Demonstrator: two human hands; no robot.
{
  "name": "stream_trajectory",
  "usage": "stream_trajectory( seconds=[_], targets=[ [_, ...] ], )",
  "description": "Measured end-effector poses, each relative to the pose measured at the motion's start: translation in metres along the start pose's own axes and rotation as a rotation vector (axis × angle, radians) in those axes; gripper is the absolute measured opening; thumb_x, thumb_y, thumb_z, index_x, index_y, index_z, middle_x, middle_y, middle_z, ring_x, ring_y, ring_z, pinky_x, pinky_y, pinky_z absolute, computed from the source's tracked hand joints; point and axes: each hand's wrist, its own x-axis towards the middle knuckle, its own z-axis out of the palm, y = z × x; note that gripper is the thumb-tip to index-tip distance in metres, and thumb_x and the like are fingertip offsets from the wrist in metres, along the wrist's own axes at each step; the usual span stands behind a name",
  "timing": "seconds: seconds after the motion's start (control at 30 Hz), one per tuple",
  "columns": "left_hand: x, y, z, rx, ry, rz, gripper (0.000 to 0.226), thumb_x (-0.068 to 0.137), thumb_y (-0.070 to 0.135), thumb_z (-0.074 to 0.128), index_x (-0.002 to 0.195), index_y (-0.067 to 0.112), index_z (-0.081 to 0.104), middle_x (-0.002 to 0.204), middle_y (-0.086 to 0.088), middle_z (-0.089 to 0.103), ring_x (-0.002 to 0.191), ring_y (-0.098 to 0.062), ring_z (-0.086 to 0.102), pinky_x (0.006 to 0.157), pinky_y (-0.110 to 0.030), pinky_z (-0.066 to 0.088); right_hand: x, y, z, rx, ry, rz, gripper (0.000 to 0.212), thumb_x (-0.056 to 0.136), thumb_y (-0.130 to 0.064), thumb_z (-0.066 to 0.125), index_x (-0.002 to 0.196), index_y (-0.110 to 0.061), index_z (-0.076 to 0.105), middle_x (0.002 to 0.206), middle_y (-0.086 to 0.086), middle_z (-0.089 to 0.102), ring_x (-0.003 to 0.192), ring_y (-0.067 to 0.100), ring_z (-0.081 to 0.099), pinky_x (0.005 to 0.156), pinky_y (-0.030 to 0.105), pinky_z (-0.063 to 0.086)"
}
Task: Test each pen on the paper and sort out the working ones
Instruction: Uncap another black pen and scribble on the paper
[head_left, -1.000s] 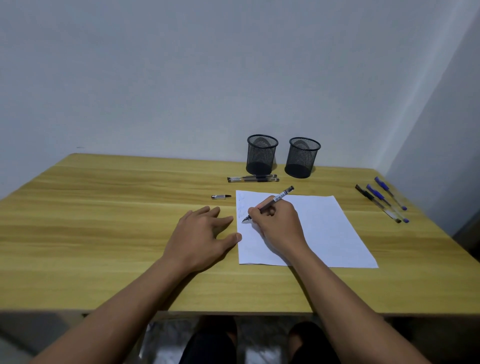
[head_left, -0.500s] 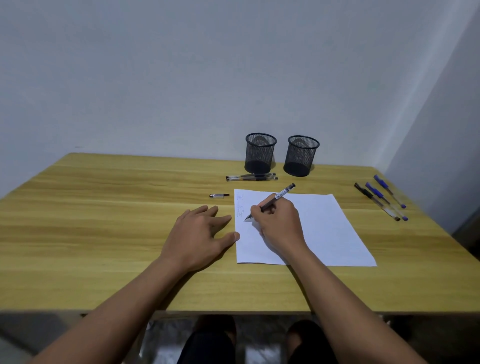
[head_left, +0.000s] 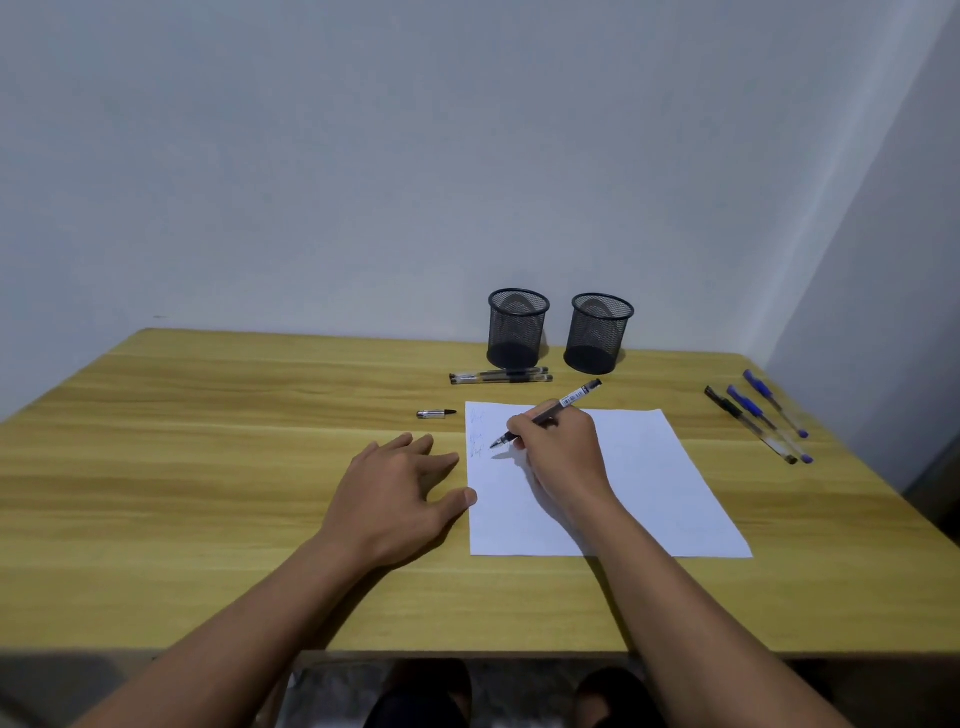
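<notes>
While I am trying this pen: my right hand (head_left: 563, 457) is pinching the black pen (head_left: 550, 413) in a writing grip, its tip low over the far-left corner of the paper (head_left: 623, 483); whether it is touching I cannot tell.
Left hand: my left hand (head_left: 395, 499) is lying flat on the table (head_left: 208, 467), fingers spread, gripping nothing, thumb tip at the sheet's left edge.
Marks: faint scribbles (head_left: 476, 434) are showing in a short column by the tip, so I am judging a few tests done.
Cap: a pen cap (head_left: 436, 413) is lying loose left of the paper.
Sorted so far: two pens (head_left: 501, 375) are lying before the left mesh cup (head_left: 518, 328); it and the right mesh cup (head_left: 599, 333) are looking empty.
Left to do: three pens (head_left: 758, 415) are waiting at the table's right edge, apparently untested.
</notes>
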Motion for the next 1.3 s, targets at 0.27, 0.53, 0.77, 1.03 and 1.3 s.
stream_trajectory(
  seconds=[0.27, 0.53, 0.77, 1.03, 1.3],
  targets=[
    [0.047, -0.005, -0.010, -0.230, 0.250, -0.218, 0.038, 0.089, 0.046, 0.056, 0.118, 0.026, 0.070, 0.112, 0.007, 0.073, 0.106, -0.018, 0.066, 0.090, -0.035, 0.051, 0.008, -0.010, -0.017, 0.132, -0.023, -0.047, 0.013, 0.094, -0.010, 0.068, 0.089, 0.003, 0.068, 0.070, 0.006, 0.066, 0.047, 0.004, 0.052, 0.045, 0.020, 0.042],
    [0.075, -0.019, 0.002, -0.027, 0.237, -0.154, 0.016, 0.092, 0.031, 0.064, 0.101, 0.026, 0.075, 0.094, 0.003, 0.075, 0.093, -0.023, 0.066, 0.078, -0.037, 0.050, 0.006, -0.001, -0.022, 0.265, -0.088, 0.034, 0.017, 0.098, -0.014, 0.065, 0.091, -0.001, 0.072, 0.073, 0.009, 0.070, 0.062, 0.019, 0.060, 0.053, 0.031, 0.052],
    [0.059, 0.006, -0.023, -0.602, 0.254, -0.110, 0.008, 0.086, 0.014, 0.074, 0.088, 0.021, 0.074, 0.085, 0.010, 0.074, 0.083, -0.003, 0.068, 0.070, -0.013, 0.048, 0.009, -0.014, -0.025, 0.400, -0.075, -0.008, 0.003, 0.092, -0.011, 0.072, 0.091, -0.010, 0.074, 0.082, 0.002, 0.074, 0.080, 0.014, 0.072, 0.070, 0.032, 0.061],
    [0.057, 0.043, -0.046, -0.870, 0.152, -0.007, 0.007, 0.085, 0.007, 0.075, 0.089, 0.013, 0.076, 0.083, -0.003, 0.075, 0.073, -0.010, 0.066, 0.072, -0.029, 0.058, 0.005, -0.039, -0.040, 0.451, -0.127, -0.060, 0.002, 0.091, -0.009, 0.073, 0.089, -0.008, 0.073, 0.083, 0.006, 0.073, 0.082, 0.017, 0.073, 0.064, 0.027, 0.060],
    [0.057, 0.061, -0.050, -1.011, 0.071, -0.027, 0.011, 0.085, 0.004, 0.074, 0.095, 0.004, 0.075, 0.076, -0.001, 0.071, 0.070, -0.008, 0.065, 0.075, -0.026, 0.060, 0.002, -0.048, -0.051, 0.480, -0.167, -0.058, 0.004, 0.090, -0.006, 0.073, 0.087, -0.008, 0.071, 0.080, 0.007, 0.073, 0.079, 0.020, 0.072, 0.063, 0.025, 0.059]
  ],
)
